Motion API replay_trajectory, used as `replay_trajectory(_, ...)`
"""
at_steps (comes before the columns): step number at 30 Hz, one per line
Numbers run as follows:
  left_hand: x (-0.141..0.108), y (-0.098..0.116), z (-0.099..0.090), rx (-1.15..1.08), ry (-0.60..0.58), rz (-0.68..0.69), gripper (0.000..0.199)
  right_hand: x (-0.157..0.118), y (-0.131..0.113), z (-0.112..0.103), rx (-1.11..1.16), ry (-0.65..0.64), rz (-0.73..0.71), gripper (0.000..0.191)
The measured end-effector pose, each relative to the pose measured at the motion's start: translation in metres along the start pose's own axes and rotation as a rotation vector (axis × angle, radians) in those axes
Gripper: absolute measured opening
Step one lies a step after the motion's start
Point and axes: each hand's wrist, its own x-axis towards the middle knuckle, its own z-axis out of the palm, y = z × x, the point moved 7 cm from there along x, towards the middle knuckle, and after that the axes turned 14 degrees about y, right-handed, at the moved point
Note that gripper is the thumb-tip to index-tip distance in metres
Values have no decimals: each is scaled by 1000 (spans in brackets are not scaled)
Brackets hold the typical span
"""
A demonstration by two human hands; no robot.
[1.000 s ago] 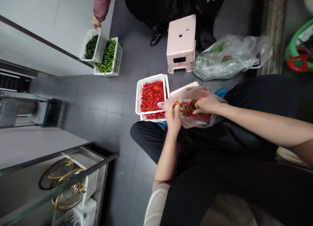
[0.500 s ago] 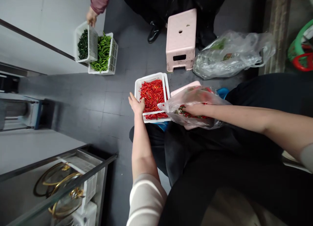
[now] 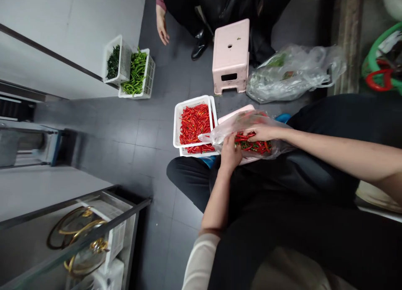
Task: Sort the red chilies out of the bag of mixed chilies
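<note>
A clear plastic bag (image 3: 216, 136) of red chili peppers (image 3: 256, 147) lies open over a pink stool (image 3: 237, 113) in front of my knees. My left hand (image 3: 230, 153) is at the bag's mouth, its fingers bent over the edge of the plastic; the fingertips are partly hidden. Inside the opening, my right hand (image 3: 260, 133) has its fingers curled on red chili peppers at the top of the pile. Left of the bag, a white basket (image 3: 176, 122) of red chili peppers (image 3: 195, 124) sits stacked on a second white basket (image 3: 182, 152) that also holds some.
Beyond is another pink stool (image 3: 230, 43), beside a tied plastic bag (image 3: 295, 74). A co-worker's hand (image 3: 162, 28) hangs near white baskets of green peppers (image 3: 135, 72) and dark greens (image 3: 113, 62). A metal shelf (image 3: 125, 210) stands lower left; a green bucket (image 3: 372, 57) is far right.
My left hand has moved right, from the basket's edge to the bag's mouth. My right hand has risen out from deeper in the bag. The co-worker's hand has left the basket of dark greens.
</note>
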Motion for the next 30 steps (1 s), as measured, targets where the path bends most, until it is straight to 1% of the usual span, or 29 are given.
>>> replay_trajectory(2,-1,8,2,114,-31,106,54,-14,-8,-8,159,-30,50,25)
replay_trajectory(3,-2,12,4,152,-62,138,53,-21,-11,-9,245,-45,92,26)
replay_trajectory(4,-2,15,5,181,-81,154,49,-27,-14,-9,327,-57,146,28)
replay_trajectory(6,-2,19,5,206,-92,154,33,-39,-16,-6,474,-65,279,34)
replay_trajectory(8,-4,14,6,187,-100,96,20,-46,-15,-5,601,-39,396,39)
replay_trajectory(11,-9,-5,8,81,-118,-103,15,-50,-14,-8,750,57,465,44)
replay_trajectory(13,-14,-16,11,-36,-120,-236,18,-51,-15,-11,782,131,457,47)
replay_trajectory(16,-20,-18,21,-257,-179,-352,25,-52,-21,-10,729,210,393,44)
replay_trajectory(18,-22,-14,26,-388,-225,-389,29,-51,-26,-8,660,266,333,42)
replay_trajectory(20,-23,-11,28,-469,-256,-409,32,-47,-31,-8,589,341,260,41)
replay_trajectory(23,-23,-11,26,-466,-281,-408,34,-40,-38,-10,499,426,149,42)
replay_trajectory(24,-24,-11,26,-453,-297,-407,35,-39,-40,-10,482,428,132,43)
replay_trajectory(26,-25,-11,24,-454,-335,-422,37,-37,-42,-9,476,389,135,44)
replay_trajectory(30,-29,-1,22,-609,-402,-500,40,-39,-48,-2,559,228,175,43)
